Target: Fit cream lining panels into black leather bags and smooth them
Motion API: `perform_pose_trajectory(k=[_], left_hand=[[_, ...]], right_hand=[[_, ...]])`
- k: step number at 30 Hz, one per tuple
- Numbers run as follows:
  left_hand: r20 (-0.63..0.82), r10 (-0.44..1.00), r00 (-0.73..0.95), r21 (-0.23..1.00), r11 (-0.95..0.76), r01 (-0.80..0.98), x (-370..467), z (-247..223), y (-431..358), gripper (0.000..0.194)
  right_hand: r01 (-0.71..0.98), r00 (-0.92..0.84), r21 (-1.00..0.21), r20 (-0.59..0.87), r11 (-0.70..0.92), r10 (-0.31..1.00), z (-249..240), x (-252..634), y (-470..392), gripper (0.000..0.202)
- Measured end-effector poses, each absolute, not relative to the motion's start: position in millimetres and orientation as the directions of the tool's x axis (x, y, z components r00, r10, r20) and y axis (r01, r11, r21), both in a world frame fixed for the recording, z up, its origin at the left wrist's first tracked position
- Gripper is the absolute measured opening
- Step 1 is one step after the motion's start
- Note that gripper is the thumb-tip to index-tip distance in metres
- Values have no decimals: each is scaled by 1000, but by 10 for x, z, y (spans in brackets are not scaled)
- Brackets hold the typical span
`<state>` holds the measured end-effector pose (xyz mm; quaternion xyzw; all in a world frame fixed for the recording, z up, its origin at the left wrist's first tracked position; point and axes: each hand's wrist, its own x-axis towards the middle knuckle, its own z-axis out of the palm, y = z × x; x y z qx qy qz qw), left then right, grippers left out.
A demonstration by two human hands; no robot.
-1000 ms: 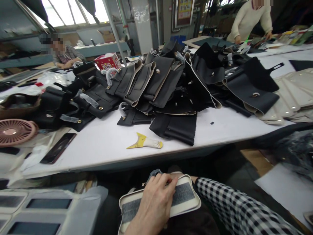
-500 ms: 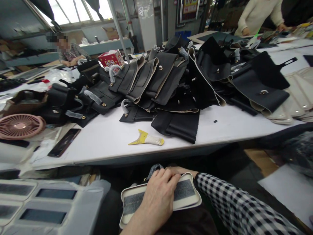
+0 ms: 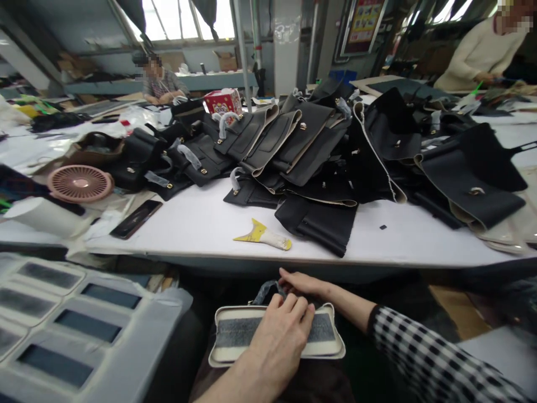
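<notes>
Cream-edged panel (image 3: 235,350) with a dark fuzzy centre lies flat on the person's lap, below the near edge of the tabletop (image 3: 197,224). Left hand (image 3: 279,341) lies palm down over the panel's right half, fingers spread and pressing rather than clenched round anything. Right hand (image 3: 304,284), on a checked sleeve (image 3: 423,358), reaches to the panel's far edge, where its fingertips meet a bluish-grey strip (image 3: 266,290); whether they pinch that strip or only touch it I cannot tell from this angle. To do this well, the pressing hand should keep the panel flat and steady while the other works the far edge, so that the piece does not slide off the lap.

Just left of the lap sits a stack of pale trays (image 3: 79,319) with dark rectangular insets. On the tabletop beyond, near the front edge, lie a yellow scraper (image 3: 262,236) with a white handle and, further left, a dark phone (image 3: 136,219). A pink round fan (image 3: 79,183) rests at the left. Behind these spreads a heap of black bag pieces (image 3: 319,151) with small metal clasps, and a red box (image 3: 222,102) stands beyond it. At the far benches, one person (image 3: 161,84) sits at the left and another in a cream jumper (image 3: 482,53) works at the right
</notes>
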<state>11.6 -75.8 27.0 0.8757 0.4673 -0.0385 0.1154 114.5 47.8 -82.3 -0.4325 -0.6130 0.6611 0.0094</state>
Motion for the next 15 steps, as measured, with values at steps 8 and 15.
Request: perform_pose_trajectory(k=[8, 15], left_hand=[[-6, 878, 479, 200, -469, 860, 136, 233, -1022, 40], [55, 997, -58, 824, -13, 567, -825, 275, -1053, 29]], right_hand=[[569, -653, -815, -531, -113, 541, -350, 929, 234, 81], [553, -796, -797, -419, 243, 437, -252, 798, 158, 65]])
